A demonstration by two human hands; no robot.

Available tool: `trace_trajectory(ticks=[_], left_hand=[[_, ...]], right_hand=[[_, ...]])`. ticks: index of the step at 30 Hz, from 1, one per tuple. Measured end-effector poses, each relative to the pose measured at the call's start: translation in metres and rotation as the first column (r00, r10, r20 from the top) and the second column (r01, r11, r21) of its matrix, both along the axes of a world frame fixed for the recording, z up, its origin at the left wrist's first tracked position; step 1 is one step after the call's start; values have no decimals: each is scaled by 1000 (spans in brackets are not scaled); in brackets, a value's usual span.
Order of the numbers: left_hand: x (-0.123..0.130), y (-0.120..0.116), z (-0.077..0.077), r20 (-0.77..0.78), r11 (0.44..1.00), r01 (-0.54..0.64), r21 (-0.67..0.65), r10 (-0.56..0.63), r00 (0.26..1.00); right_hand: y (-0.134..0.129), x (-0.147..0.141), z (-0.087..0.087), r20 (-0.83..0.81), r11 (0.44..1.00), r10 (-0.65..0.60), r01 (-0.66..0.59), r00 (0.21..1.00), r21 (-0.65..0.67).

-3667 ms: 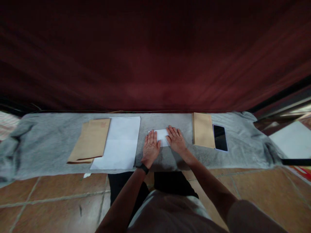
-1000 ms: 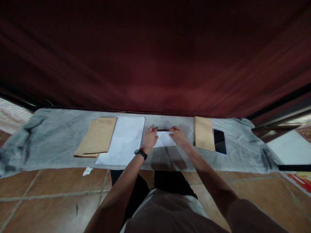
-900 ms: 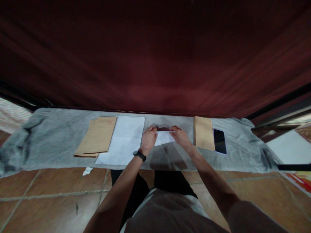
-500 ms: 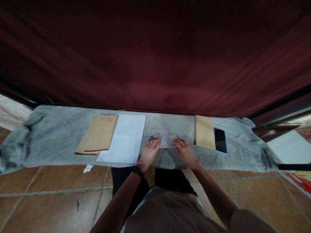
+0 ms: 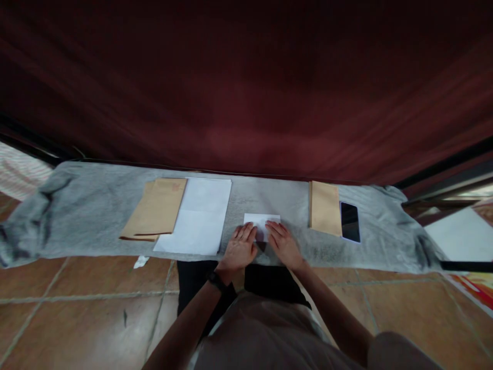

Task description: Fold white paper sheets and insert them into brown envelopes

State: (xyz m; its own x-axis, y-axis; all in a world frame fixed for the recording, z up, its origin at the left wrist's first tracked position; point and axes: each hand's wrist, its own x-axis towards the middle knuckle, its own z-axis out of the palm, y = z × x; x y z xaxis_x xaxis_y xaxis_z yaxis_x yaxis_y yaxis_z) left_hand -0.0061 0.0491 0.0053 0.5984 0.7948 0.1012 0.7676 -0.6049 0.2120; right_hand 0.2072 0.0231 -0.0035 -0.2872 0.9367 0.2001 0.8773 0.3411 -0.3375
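A small folded sheet of white paper (image 5: 262, 218) lies on the grey cloth in front of me, its lower part partly covered by my fingers. My left hand (image 5: 239, 248) rests on the paper's left side, fingers stretched out flat and thumb apart from them. From the right, my right hand (image 5: 284, 245) lays its extended fingers on the same sheet. The fingertips of both hands come close together near the paper's middle. A dark band (image 5: 217, 280) circles my left wrist.
Left of my hands lie large white sheets (image 5: 202, 218), partly under brown envelopes (image 5: 162, 208). To the right are a stack of brown envelopes (image 5: 325, 208) and a phone (image 5: 350, 222). Grey cloth (image 5: 96, 205) covers the narrow table; a dark red curtain (image 5: 246, 103) hangs behind.
The paper now shows as a brighter folded piece with its far edge beyond my fingers. My hands have shifted slightly towards me and now lie on top of it.
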Motion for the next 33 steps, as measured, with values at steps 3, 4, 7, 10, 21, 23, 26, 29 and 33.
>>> trace_trajectory(ticks=[3,4,7,10,21,23,26,29,33], left_hand=[[9,-4,-3,0,999,-44,6,44,999],[12,-3,-4,2,998,-61,11,61,998],[24,3,-7,23,997,-71,35,70,997],[33,10,-10,37,999,-29,39,27,999],[29,20,-18,21,1000,-30,0,30,999],[29,20,-18,20,999,-38,-5,38,999],[29,20,-16,14,999,-42,-16,43,999],[31,20,-16,6,998,-51,-26,51,999],[32,20,-16,-2,997,-67,-29,67,998]], right_hand=[[4,-15,-8,77,998,-61,60,995,14],[5,-19,-11,98,997,-80,78,992,20],[3,-23,-17,135,994,-108,106,985,27],[2,-22,-19,172,997,-77,78,982,1],[1,-19,-27,144,995,-90,84,986,44],[0,-17,-28,142,994,-102,94,985,57],[-1,-11,-28,141,987,-150,139,979,80],[-1,-1,-26,155,983,-173,161,973,89],[-2,12,-24,165,977,-204,191,965,90]])
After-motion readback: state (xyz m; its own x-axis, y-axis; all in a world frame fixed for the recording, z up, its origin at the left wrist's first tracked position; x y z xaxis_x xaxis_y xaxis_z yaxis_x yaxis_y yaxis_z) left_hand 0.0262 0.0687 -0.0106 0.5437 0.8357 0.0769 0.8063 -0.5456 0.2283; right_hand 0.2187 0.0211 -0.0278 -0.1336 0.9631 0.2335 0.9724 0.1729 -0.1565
